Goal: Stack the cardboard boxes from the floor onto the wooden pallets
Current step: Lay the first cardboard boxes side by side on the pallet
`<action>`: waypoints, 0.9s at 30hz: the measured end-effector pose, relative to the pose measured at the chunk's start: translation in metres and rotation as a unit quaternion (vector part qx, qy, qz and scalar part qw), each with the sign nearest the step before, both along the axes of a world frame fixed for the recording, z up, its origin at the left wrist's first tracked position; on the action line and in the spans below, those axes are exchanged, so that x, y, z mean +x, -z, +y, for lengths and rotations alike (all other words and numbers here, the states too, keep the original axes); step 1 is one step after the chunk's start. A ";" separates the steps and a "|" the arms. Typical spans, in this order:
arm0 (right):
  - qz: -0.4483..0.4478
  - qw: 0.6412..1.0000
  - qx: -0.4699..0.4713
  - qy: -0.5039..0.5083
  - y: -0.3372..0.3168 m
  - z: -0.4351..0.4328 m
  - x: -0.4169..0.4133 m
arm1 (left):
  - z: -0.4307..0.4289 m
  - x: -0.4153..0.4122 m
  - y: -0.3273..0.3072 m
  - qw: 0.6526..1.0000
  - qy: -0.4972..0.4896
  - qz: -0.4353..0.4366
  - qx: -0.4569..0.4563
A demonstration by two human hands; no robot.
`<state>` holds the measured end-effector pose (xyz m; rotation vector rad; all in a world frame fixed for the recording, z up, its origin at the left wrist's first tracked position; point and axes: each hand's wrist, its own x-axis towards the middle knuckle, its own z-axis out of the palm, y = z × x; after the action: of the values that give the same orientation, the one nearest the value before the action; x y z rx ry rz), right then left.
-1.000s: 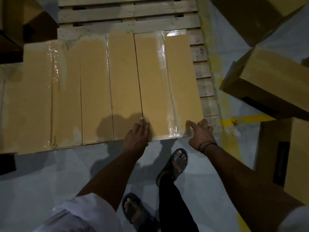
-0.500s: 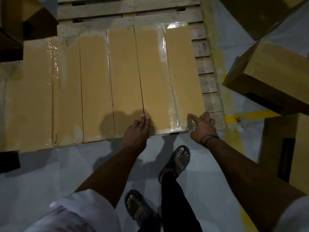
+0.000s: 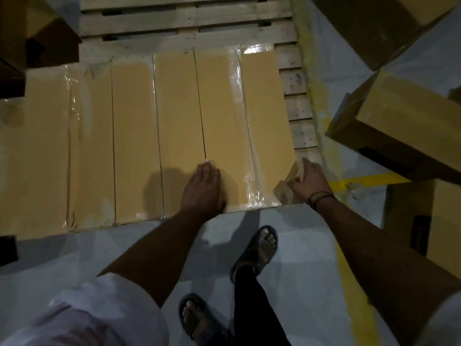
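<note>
A long taped cardboard box lies flat on the wooden pallet, rightmost in a row of similar boxes. My left hand rests flat on its near end, fingers straight, by the seam with the neighbouring box. My right hand is at the box's near right corner, fingers curled against the edge and side there. The pallet's slat ends show to the right of the box.
More cardboard boxes stand on the floor at the right: one tilted, one nearer, one at the top right. Dark boxes are stacked at the upper left. My sandalled feet stand on the grey floor beside a yellow line.
My left hand has slid forward onto the box top. My right hand has moved round the near right corner. The box sits slightly farther onto the pallet.
</note>
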<state>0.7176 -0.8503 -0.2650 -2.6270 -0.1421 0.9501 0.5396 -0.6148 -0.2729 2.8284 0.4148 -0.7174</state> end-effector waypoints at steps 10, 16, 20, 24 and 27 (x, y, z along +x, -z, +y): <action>0.079 0.992 0.027 0.089 0.016 0.071 0.018 | 0.023 0.038 0.009 0.997 -0.047 0.013 -0.056; 0.072 0.997 0.004 0.026 0.020 0.058 0.016 | 0.023 0.028 0.017 0.993 -0.075 -0.020 -0.091; 0.063 0.998 -0.004 0.009 0.017 0.059 0.013 | 0.023 0.027 0.018 0.992 -0.078 -0.026 -0.095; 0.055 0.998 -0.006 -0.008 0.018 0.055 0.010 | 0.026 0.027 0.015 0.992 -0.075 -0.022 -0.096; 0.061 0.998 -0.008 -0.017 0.017 0.053 0.010 | 0.027 0.027 0.013 0.993 -0.064 -0.008 -0.096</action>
<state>0.7273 -0.7976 -0.2822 -2.5794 -0.1512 1.1250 0.5670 -0.5879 -0.2863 2.6002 0.4907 -0.6712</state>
